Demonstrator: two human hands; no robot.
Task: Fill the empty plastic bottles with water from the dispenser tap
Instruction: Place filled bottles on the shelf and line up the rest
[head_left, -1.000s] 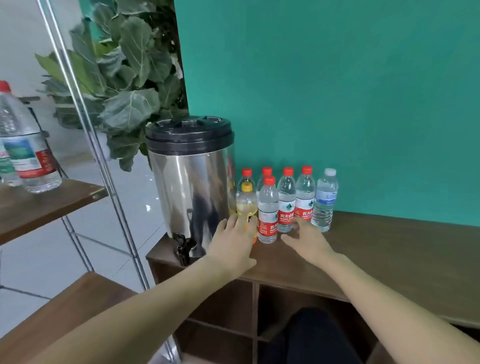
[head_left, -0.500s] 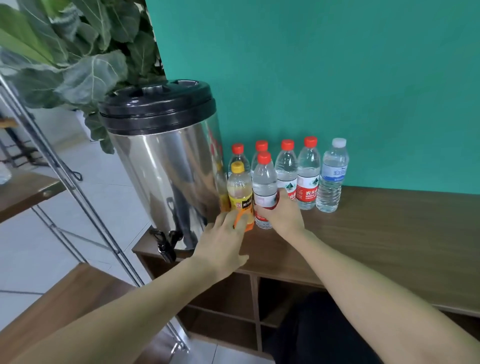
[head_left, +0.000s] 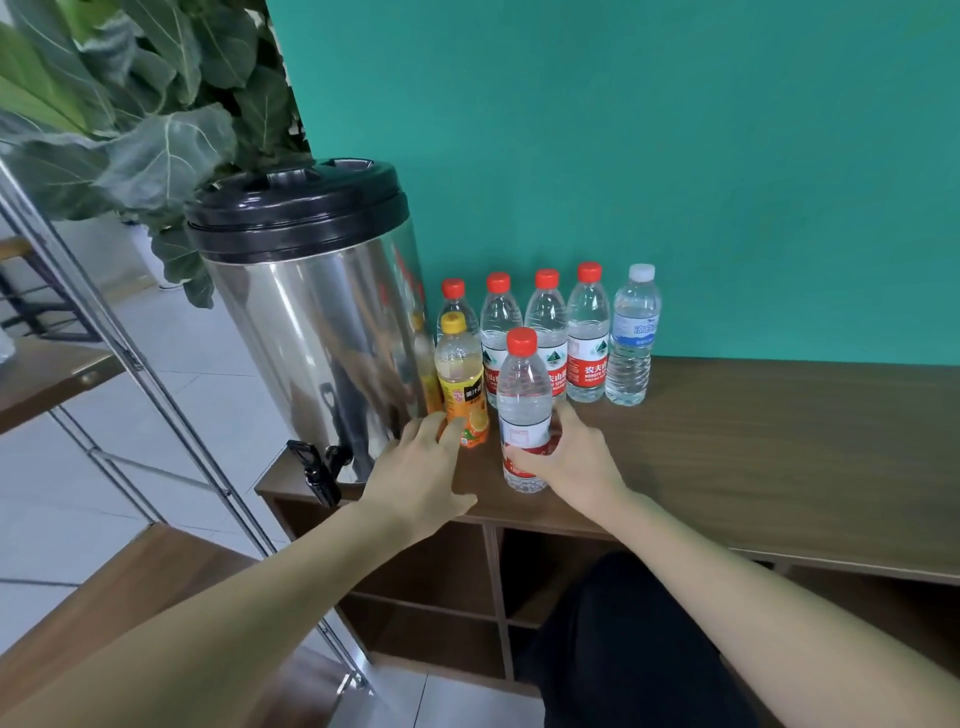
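Now we are gripping a clear bottle (head_left: 523, 410) at mid-frame, our right hand (head_left: 569, 460) curling round its labelled waist on the counter (head_left: 779, 441). Seemingly empty, it is likely feeling light, thin-walled and easily crushed. Our left hand (head_left: 415, 467), fingers relaxed, is touching the juice bottle (head_left: 461, 387) beside the dispenser (head_left: 311, 332). Five capped bottles are standing behind; whether they are holding water we cannot tell.

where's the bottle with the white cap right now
In the head view, the clear plastic bottle with the white cap and blue label stands at the right end of the back row on the brown wooden counter, against the teal wall, beside a red-capped clear bottle.
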